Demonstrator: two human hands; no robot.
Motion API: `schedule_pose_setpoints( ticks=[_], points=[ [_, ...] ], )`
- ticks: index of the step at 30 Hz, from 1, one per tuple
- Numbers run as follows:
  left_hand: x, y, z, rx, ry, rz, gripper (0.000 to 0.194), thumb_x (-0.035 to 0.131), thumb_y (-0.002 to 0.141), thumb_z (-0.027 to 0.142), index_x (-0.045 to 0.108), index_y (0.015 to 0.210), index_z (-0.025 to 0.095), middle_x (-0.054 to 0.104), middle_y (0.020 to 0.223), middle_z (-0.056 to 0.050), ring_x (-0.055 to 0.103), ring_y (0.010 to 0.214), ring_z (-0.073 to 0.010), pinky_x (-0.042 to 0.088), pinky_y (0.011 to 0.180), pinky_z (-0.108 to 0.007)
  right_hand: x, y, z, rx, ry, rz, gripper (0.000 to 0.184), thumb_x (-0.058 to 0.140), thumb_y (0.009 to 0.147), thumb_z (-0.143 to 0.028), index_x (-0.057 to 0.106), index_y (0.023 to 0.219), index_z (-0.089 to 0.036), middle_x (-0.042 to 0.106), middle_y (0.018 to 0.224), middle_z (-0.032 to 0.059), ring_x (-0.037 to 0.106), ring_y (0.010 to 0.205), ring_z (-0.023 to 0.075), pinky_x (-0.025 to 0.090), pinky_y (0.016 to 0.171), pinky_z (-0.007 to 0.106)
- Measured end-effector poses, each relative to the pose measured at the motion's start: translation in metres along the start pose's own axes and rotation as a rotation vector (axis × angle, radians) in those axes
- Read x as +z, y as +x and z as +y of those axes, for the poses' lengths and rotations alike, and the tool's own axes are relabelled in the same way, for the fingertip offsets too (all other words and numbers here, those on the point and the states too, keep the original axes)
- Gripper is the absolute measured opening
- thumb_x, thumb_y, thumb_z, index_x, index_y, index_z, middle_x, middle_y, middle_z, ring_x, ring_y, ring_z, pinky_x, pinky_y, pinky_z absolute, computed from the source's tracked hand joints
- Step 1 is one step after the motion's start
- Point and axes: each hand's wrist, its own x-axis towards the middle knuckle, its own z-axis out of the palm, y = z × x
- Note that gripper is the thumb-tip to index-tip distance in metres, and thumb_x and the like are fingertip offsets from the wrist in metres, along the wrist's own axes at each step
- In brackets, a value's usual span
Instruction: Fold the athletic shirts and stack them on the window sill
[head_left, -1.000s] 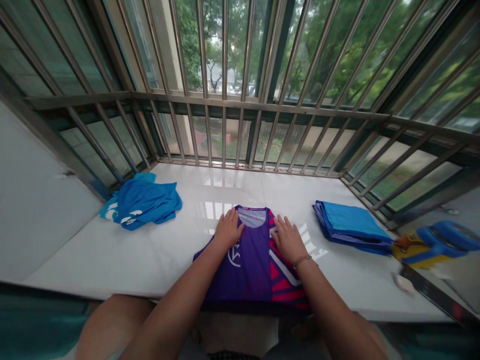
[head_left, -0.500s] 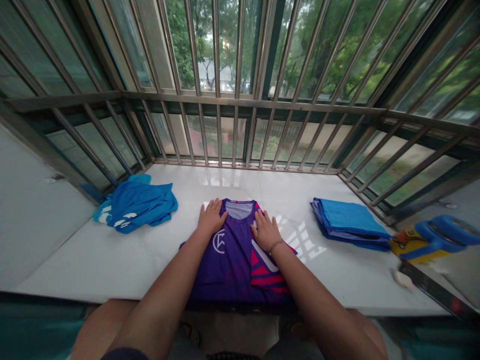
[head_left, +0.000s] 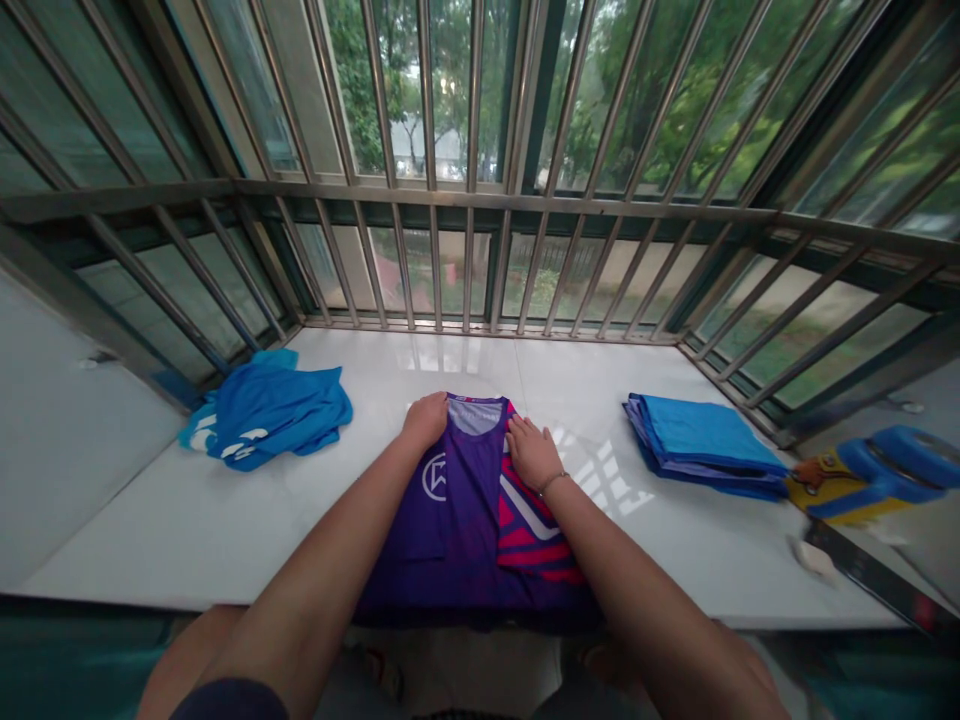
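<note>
One purple shirt [head_left: 472, 520] lies at six o'clock on the white ledge [head_left: 187, 530]. My left grip [head_left: 426, 418] pinches its eleven o'clock shoulder; my right grip [head_left: 532, 452] rests spread at one, grasping nothing. Even, light tension should keep the collar [head_left: 477, 418] smooth. My left fingertips are hidden; the dark hem is hard to make out.

On the ledge [head_left: 187, 530], the shirt [head_left: 474, 490] has a cloth heap [head_left: 274, 410] at ten o'clock, a cloth stack [head_left: 705, 435] toward two and a container [head_left: 851, 485] at three. Window bars [head_left: 480, 199] stand behind, at twelve.
</note>
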Motion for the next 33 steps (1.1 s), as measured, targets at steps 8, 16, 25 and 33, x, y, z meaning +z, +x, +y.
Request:
schedule_pose_setpoints(
  ticks=[8,16,25,33],
  points=[
    [-0.029,0.059,-0.024,-0.118,-0.034,-0.104,0.018,0.077,0.09,0.032,0.084,0.099,0.018,0.083,0.11,-0.013,0.074,0.11,-0.0287,0.054,0.098,-0.033,-0.032,0.075,0.019,0.164,0.022,0.016,0.034,0.056,0.11,-0.034,0.077,0.13,-0.018,0.078,0.127,0.0154,0.072,0.116,0.0248,0.051,0.099,0.032],
    [-0.038,0.072,-0.028,-0.202,-0.249,-0.101,0.018,0.089,0.073,0.03,0.074,0.067,0.022,0.08,0.076,-0.006,0.078,0.091,-0.0266,0.055,0.083,-0.029,-0.027,0.108,0.005,0.226,0.049,-0.007,0.017,0.071,0.098,-0.029,0.085,0.107,-0.024,0.083,0.114,0.0079,0.073,0.109,0.0216,0.051,0.092,0.028],
    [-0.086,0.057,-0.011,-0.191,-0.64,0.088,0.018,0.067,0.097,0.036,0.068,0.103,0.019,0.085,0.098,-0.009,0.082,0.083,-0.0188,0.056,0.068,-0.023,-0.09,0.093,-0.021,0.165,0.142,0.232,0.019,0.063,0.104,-0.034,0.076,0.115,-0.025,0.083,0.108,0.0038,0.074,0.096,0.0186,0.053,0.085,0.027],
    [-0.082,-0.149,-0.042,0.16,-0.488,0.193,0.026,0.066,0.1,0.05,0.077,0.104,0.027,0.084,0.096,-0.001,0.08,0.089,-0.0223,0.062,0.083,-0.033,-0.079,-0.094,-0.016,-0.161,0.208,0.341,0.024,0.056,0.106,-0.033,0.077,0.117,-0.025,0.082,0.103,0.0053,0.076,0.087,0.0198,0.059,0.084,0.031]
  ],
)
